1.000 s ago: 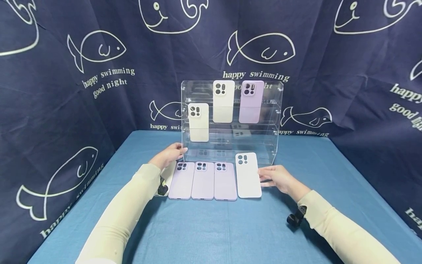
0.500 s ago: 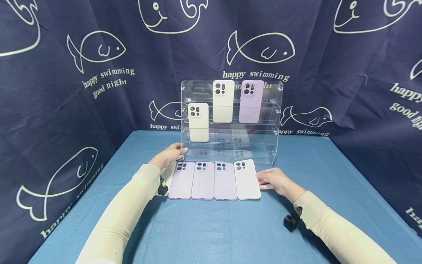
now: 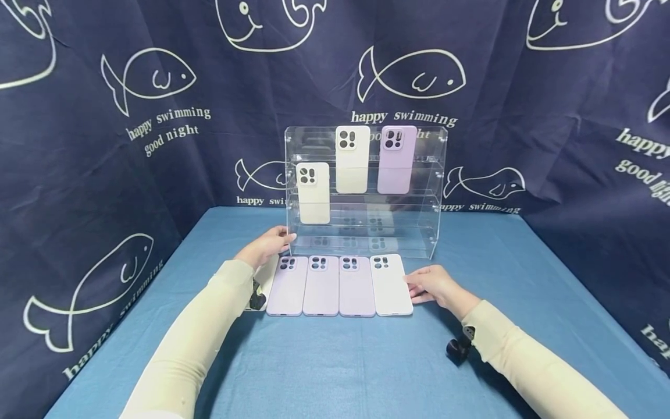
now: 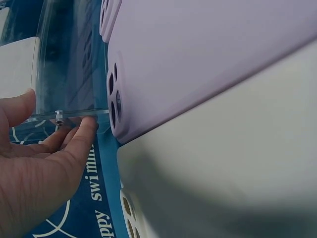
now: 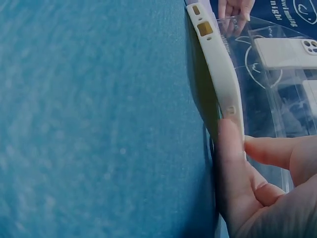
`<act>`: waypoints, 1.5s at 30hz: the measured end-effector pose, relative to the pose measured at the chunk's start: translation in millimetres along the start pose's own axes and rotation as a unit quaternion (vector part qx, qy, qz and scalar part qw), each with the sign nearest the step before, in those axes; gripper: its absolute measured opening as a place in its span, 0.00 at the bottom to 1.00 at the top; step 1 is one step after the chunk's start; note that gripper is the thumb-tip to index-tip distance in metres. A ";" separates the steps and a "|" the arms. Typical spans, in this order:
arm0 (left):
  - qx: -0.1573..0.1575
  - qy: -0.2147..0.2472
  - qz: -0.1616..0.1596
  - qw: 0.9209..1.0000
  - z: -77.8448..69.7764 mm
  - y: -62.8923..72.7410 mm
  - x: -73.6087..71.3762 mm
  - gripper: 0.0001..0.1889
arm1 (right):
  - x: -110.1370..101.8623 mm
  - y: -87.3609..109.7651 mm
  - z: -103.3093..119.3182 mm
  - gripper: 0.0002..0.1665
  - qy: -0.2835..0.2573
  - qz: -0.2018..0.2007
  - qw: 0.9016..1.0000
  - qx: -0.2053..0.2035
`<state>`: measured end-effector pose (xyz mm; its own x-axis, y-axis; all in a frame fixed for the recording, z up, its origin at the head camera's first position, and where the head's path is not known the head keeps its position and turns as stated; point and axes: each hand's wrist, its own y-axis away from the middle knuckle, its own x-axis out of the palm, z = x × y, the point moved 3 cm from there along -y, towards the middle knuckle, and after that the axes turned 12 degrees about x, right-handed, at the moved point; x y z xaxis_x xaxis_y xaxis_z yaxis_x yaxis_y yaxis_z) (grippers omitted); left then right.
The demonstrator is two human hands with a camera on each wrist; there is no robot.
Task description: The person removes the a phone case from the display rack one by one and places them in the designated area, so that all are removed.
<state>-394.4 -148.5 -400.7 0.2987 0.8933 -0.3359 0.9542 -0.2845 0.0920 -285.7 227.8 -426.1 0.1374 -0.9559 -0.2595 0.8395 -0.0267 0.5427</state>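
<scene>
My right hand [image 3: 434, 285] pinches the right edge of a white phone case [image 3: 391, 285], thumb on one face and fingers beneath the other. In the right wrist view the case [image 5: 225, 74] is seen edge-on, close over the blue cloth. At the stand's lower left, my left hand [image 3: 266, 247] grips the side panel of a clear acrylic display stand [image 3: 437, 224] between thumb and fingers. Three lilac phone cases [image 3: 321, 288] lie in a row left of the white one. Under my left wrist, another pale case [image 4: 237, 163] is partly hidden in the head view.
On the stand's tiers lean two white cases, an upper one [image 3: 352, 160] and a lower left one [image 3: 314, 194], and a lilac case [image 3: 396, 160]. Blue cloth [image 3: 335, 366] covers the table. A dark curtain [image 3: 293, 87] with fish drawings hangs behind.
My right hand has lowered the white case towards the cloth, its top end coming down level with the lilac row. My left hand has stayed on the stand.
</scene>
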 end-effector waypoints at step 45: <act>-0.009 0.024 0.011 1.000 -3.4 1.0 -0.6 0.32 | 10.2 -3.3 2.2 0.16 0.004 -0.010 1.000 -0.015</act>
<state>-393.6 -148.1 -397.3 0.3199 0.9022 -0.2892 0.9473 -0.2985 0.1165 -288.2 217.5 -428.8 0.1242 -0.9527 -0.2773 0.8580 -0.0372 0.5123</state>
